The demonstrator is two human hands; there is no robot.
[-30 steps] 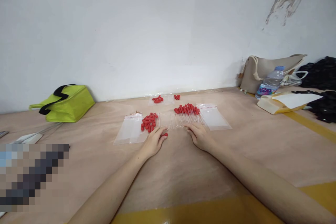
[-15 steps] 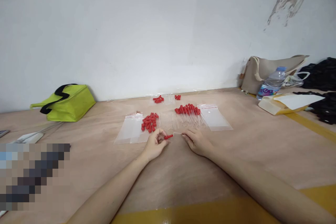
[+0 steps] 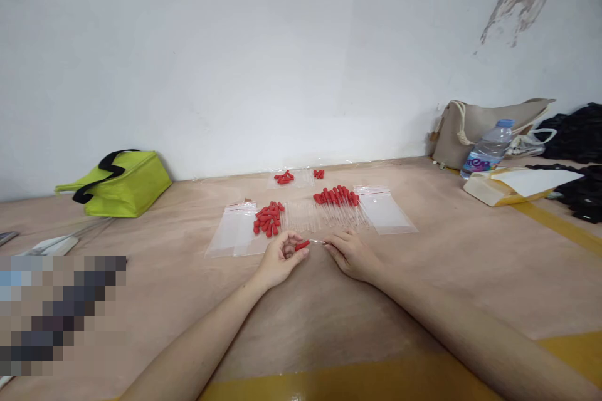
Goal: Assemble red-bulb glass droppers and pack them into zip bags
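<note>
Between the fingers and thumb of my left hand (image 3: 281, 260) is a red rubber dropper bulb (image 3: 301, 245), its mouth facing right. My right hand (image 3: 352, 255) pinches a thin clear glass dropper tube (image 3: 316, 241) that points left. The tube's end meets the bulb's mouth; whether it sits inside is too small to tell. Just beyond my left hand lies a pile of loose red bulbs (image 3: 267, 219). Loose glass tubes (image 3: 299, 217) lie side by side in the middle. Beyond my right hand are several droppers with red bulbs (image 3: 337, 195) fitted on glass tubes.
Clear zip bags lie on the left (image 3: 228, 233) and right (image 3: 386, 212) of the piles. Farther back is a small group of red bulbs (image 3: 284, 178). A lime-green bag (image 3: 136, 185) stands left; a water bottle (image 3: 489, 147) and beige bag (image 3: 449, 138) stand right.
The bulb and the glass tube have come together; the small gap between them has closed. My right hand has shifted slightly left, and the bulb now tilts up a little more.
</note>
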